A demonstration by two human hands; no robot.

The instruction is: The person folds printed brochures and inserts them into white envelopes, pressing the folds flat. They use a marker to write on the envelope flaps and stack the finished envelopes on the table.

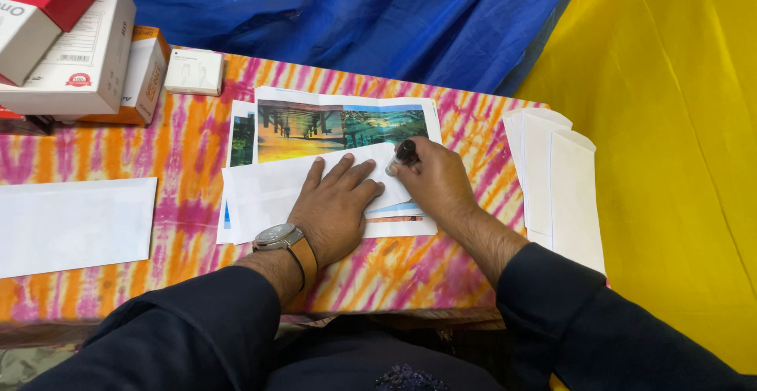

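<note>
Left hand flat on the envelope, right hand with a pen at its far right corner.

The envelope (276,190) lies on the bench (189,147), long side running left to right, on top of some picture sheets (315,127). The left hand (335,210) rests on its right part, fingers a little apart and flat, pressing it down. The right hand (438,182) is just right of it, fingers closed around a dark pen (404,154) whose tip meets the envelope's far right corner. More envelopes (552,170) lie well off to the right.
</note>
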